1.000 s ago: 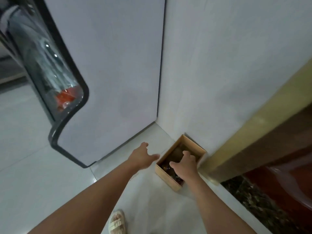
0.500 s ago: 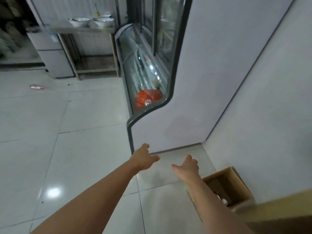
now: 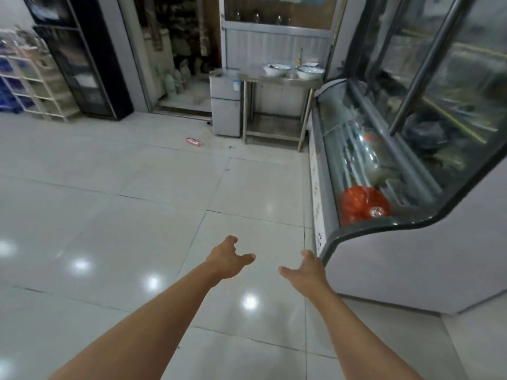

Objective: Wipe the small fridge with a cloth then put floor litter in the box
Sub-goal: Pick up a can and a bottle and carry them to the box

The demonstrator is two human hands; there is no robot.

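Observation:
My left hand [image 3: 226, 257] and my right hand [image 3: 308, 271] reach out side by side over the white tiled floor, both empty with fingers apart. A pink piece of litter [image 3: 194, 141] lies far ahead on the floor, near the small grey fridge [image 3: 225, 105] at the back. The cardboard box is out of view. No cloth is visible.
A large glass display chiller [image 3: 397, 171] with a red bag inside runs along the right. A steel table [image 3: 277, 105] with bowls stands beside the small fridge. A tall black cooler [image 3: 82, 58] and white shelving [image 3: 33, 86] stand at the back left.
The view has swung left, away from the corner and the cardboard box, which has left the frame. My right hand came off the box. The open shop floor and the pink litter appeared.

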